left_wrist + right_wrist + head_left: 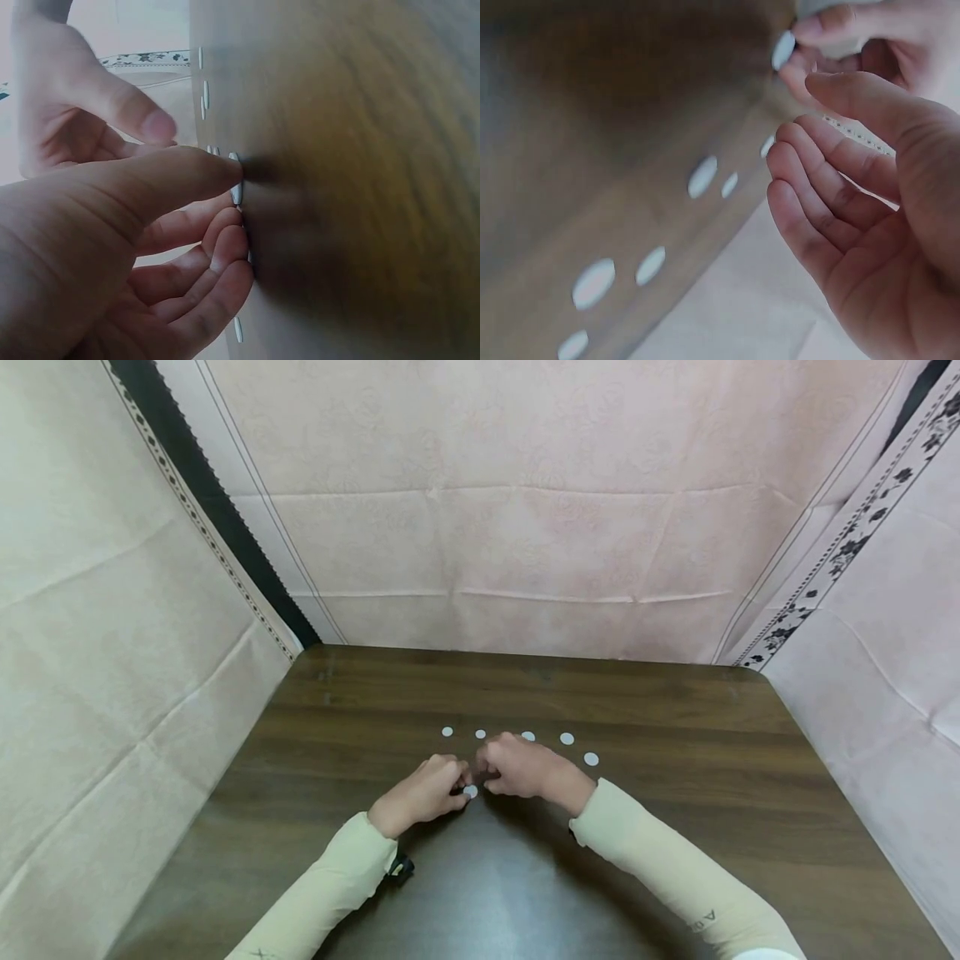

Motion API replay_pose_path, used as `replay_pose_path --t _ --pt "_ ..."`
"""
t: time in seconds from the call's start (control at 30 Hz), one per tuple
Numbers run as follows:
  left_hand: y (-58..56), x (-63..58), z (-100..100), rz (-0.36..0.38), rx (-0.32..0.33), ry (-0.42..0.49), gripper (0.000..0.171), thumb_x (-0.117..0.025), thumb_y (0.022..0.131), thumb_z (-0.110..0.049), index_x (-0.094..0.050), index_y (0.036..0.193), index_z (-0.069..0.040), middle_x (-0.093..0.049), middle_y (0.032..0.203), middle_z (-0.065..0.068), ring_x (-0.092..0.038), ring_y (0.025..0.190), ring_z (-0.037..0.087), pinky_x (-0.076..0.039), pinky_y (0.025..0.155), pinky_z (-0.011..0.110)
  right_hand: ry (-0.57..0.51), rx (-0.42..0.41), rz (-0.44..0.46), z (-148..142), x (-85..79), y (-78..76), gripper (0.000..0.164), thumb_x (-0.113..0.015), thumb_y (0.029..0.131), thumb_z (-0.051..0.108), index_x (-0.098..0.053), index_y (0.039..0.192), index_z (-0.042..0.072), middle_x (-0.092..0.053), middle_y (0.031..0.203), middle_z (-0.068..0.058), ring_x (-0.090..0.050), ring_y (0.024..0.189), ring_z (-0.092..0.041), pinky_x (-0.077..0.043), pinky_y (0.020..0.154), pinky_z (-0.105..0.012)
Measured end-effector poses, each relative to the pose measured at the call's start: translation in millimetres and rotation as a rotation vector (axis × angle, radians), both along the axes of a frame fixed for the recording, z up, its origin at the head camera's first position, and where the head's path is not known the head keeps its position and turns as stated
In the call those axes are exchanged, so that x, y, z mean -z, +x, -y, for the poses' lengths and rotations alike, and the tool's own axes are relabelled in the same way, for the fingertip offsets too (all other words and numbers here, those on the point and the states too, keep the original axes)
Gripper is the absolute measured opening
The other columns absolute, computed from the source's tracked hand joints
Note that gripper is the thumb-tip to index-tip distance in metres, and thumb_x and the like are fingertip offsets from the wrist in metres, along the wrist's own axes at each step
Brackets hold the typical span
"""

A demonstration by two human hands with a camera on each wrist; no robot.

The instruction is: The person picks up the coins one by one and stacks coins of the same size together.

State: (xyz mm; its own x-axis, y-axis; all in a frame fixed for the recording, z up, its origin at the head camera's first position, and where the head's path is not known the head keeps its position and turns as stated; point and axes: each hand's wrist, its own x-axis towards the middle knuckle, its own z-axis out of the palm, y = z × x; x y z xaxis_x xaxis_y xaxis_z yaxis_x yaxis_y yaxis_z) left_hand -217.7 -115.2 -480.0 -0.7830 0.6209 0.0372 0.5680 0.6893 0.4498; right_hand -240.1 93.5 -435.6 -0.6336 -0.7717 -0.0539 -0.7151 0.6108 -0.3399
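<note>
Between the thumb and forefinger of my left hand point(426, 789) is a small white disc point(471, 791), pinched at the tabletop; the right wrist view shows the same disc point(783, 50) between those fingertips. Close by on the right, my right hand point(522, 766) hovers just above the table with loosely bent fingers. Nothing shows between its thumb point(855, 94) and fingers. Beyond the hands, more white discs lie flat in a loose arc, among them a far-left disc point(447, 732) and a far-right disc point(591, 759). The right hand partly covers one disc point(528, 736).
The dark wooden table point(637, 877) has a straight back edge. Pale cloth hangs point(525, 543) behind it and on both sides. A black object point(400, 867) sits at the left wrist, by the sleeve.
</note>
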Motion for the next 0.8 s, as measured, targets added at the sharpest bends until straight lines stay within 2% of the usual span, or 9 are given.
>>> replay_pose_path --t 0.1,0.2,0.33,0.43,0.63,0.7,0.8 --pt "-0.1 -0.9 0 -0.003 0.001 -0.001 0.008 -0.078 0.093 -0.006 -0.071 0.096 -0.004 -0.07 0.091 0.005 -0.055 0.077 0.01 -0.051 0.07 0.025 0.023 0.023 -0.01 -8 -9.2 -3.8 0.014 -0.078 0.092 0.008 -0.076 0.104 0.002 -0.075 0.105 -0.01 -0.071 0.092 -0.019 -0.059 0.078 -0.03" --pt "0.3 -1.7 1 -0.006 -0.002 -0.006 0.008 -0.078 0.093 -0.006 -0.071 0.096 -0.005 -0.069 0.091 0.005 -0.054 0.077 0.009 -0.05 0.069 0.024 0.038 0.033 -0.02 -15 -14.4 -8.5 0.008 -0.077 0.092 0.006 -0.074 0.098 0.003 -0.073 0.099 -0.011 -0.065 0.084 -0.017 -0.055 0.072 -0.03" --pt "1.1 -1.7 2 -0.009 -0.009 -0.015 0.008 -0.078 0.093 -0.007 -0.071 0.096 -0.005 -0.069 0.091 0.004 -0.055 0.077 0.009 -0.05 0.069 0.024 0.048 0.044 -0.002 -21 -15.8 -14.9 0.004 -0.075 0.094 0.005 -0.074 0.097 0.002 -0.072 0.097 -0.013 -0.056 0.077 -0.013 -0.051 0.068 -0.028" --pt "1.7 -1.1 2 0.0 -0.013 -0.021 0.008 -0.078 0.093 -0.008 -0.072 0.097 -0.005 -0.068 0.091 0.005 -0.055 0.078 0.01 -0.05 0.069 0.024 0.054 0.059 0.013 -22 -13.7 -18.6 0.011 -0.075 0.095 0.007 -0.075 0.105 0.0 -0.073 0.104 -0.013 -0.062 0.081 -0.014 -0.055 0.073 -0.03" --pt "2.6 0.0 1 0.003 -0.011 -0.028 0.009 -0.078 0.094 -0.009 -0.072 0.099 -0.005 -0.069 0.094 0.005 -0.059 0.081 0.011 -0.052 0.072 0.025 0.081 0.092 0.027 -22 -5.1 -24.1 0.017 -0.076 0.096 0.01 -0.075 0.11 0.001 -0.073 0.108 -0.011 -0.068 0.093 -0.02 -0.059 0.082 -0.037" --pt "2.8 0.0 1 -0.003 -0.01 -0.028 0.009 -0.078 0.094 -0.008 -0.072 0.099 -0.005 -0.069 0.094 0.006 -0.06 0.082 0.011 -0.053 0.072 0.025 0.084 0.098 0.024 -23 -0.9 -26.8 0.016 -0.076 0.095 0.01 -0.075 0.109 0.002 -0.072 0.107 -0.009 -0.067 0.092 -0.019 -0.059 0.082 -0.036" --pt "2.9 0.0 0 -0.011 -0.009 -0.033 0.009 -0.078 0.094 -0.01 -0.072 0.099 -0.005 -0.069 0.094 0.005 -0.058 0.081 0.011 -0.052 0.072 0.025 0.081 0.102 0.03 -23 6.0 -31.7 0.01 -0.076 0.095 0.009 -0.075 0.102 0.003 -0.071 0.098 -0.008 -0.062 0.081 -0.016 -0.056 0.074 -0.033"
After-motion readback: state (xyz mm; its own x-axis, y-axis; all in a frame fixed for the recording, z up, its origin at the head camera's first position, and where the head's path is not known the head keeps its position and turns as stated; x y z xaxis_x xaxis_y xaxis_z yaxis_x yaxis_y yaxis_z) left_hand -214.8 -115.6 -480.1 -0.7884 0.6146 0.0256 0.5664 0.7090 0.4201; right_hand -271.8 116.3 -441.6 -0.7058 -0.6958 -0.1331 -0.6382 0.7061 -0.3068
